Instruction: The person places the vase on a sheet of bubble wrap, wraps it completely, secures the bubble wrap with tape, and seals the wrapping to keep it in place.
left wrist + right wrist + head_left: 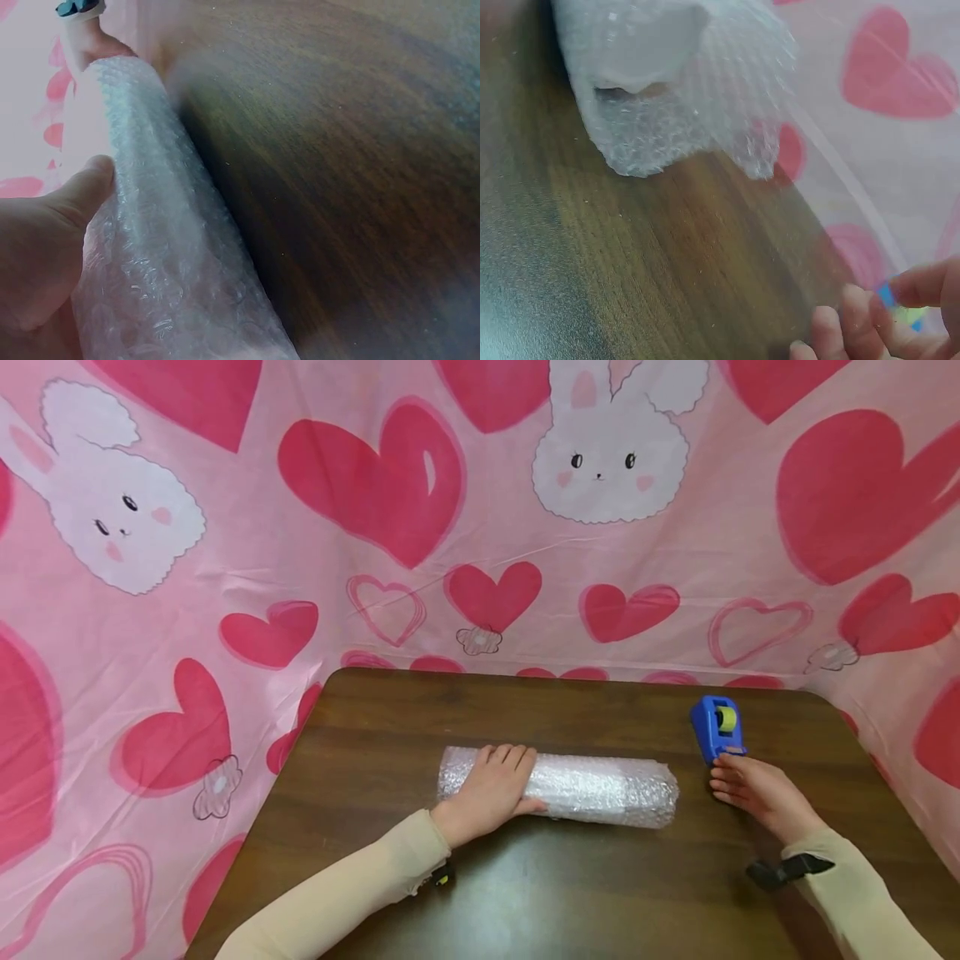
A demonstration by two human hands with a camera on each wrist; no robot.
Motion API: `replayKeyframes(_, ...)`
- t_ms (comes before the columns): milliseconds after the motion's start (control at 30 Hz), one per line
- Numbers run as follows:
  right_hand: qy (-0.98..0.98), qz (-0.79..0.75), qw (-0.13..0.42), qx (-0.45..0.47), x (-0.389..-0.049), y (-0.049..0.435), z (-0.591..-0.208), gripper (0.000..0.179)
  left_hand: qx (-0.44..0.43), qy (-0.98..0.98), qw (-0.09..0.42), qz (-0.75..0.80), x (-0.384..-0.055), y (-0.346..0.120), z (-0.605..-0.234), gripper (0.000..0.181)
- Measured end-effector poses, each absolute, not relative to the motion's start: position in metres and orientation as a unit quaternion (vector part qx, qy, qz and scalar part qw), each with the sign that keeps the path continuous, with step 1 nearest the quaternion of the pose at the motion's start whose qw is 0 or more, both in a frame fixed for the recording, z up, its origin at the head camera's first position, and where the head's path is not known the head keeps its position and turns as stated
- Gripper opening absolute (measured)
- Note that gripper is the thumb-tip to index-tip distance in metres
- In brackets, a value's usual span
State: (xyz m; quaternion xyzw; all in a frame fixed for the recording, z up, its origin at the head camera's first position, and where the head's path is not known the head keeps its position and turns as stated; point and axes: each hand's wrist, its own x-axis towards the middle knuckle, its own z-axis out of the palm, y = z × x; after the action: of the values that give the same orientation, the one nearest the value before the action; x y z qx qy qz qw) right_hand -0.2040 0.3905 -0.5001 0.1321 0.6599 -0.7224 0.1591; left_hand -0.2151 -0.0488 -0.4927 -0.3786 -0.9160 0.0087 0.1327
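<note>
A roll of clear bubble wrap (600, 785) lies crosswise on the brown table (480, 893). My left hand (491, 789) grips it near its left end, fingers over the top and thumb (94, 180) along its side. Inside the wrap's right end, a white rounded thing (649, 49) shows, and a loose flap of wrap sticks out there. At the front end of a blue tape dispenser (707, 731) with a yellow-green roll is my right hand (761, 793). Its thumb and fingertips are close together by the dispenser; whether they pinch the tape is too small to see.
The dispenser stands toward the table's back right. A pink cloth with hearts and rabbits (510, 535) hangs behind the table and along both sides. Dark straps (791, 870) sit round the wrists over the cream sleeves.
</note>
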Motion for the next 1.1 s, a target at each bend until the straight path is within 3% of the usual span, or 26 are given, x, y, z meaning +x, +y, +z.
replayKeyframes(233,0.818,-0.561,0.087,0.092,-0.202,0.362,-0.478,0.042,-0.378,-0.914,0.146,0.012,-0.217,-0.049,-0.492,0.080)
replayKeyframes(500,0.856,-0.505,0.073,0.083,-0.193,0.332,-0.455,0.066,-0.378,-0.914,0.148,0.011,-0.216,-0.049,-0.492,0.080)
replayKeyframes(700,0.878,-0.478,-0.002,0.040,-0.191,0.310,-0.442,0.054,-0.376,-0.915,0.147,0.012,-0.216,-0.049,-0.492,0.079)
replayKeyframes(933,0.875,-0.484,-0.003,0.012,-0.185,0.285,-0.431,0.044,-0.378,-0.913,0.152,0.008,-0.215,-0.049,-0.491,0.078)
replayKeyframes(1100,0.903,-0.426,-0.044,-0.037,-0.181,0.267,-0.429,0.035,-0.381,-0.911,0.158,0.006,-0.214,-0.050,-0.491,0.077)
